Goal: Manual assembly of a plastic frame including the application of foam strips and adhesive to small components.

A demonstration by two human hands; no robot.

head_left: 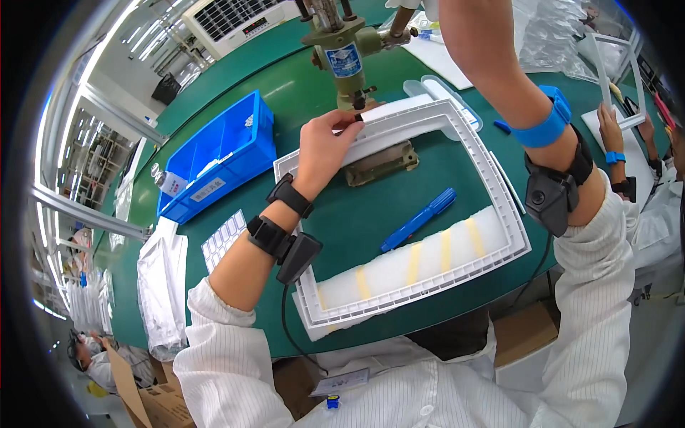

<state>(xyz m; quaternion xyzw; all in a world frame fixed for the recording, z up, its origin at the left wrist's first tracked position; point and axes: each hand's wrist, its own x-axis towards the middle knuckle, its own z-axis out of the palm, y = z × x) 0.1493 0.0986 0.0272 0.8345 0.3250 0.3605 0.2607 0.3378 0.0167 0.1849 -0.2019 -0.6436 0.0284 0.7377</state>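
My left hand (326, 146) is closed in a pinch at the far side of a white rectangular plastic frame (517, 235). A small dark piece (359, 117) shows at its fingertips, just below the tip of a green bench press (349, 78). The press's olive metal base (382, 164) is visible through the frame's opening. My right forearm (492, 50) rises past the press and leaves by the upper edge, so its hand is out of sight. Inside the frame lie a blue marker pen (419, 220) and white foam (460, 246) with yellow strips.
A blue divided bin (221, 189) stands left of the press, with a small bottle (168, 180) at its end. A label sheet (223, 239) and white plastic bags (163, 285) lie on the green table (267, 314). At the right, another person's hand (611, 132) holds a similar frame (603, 75).
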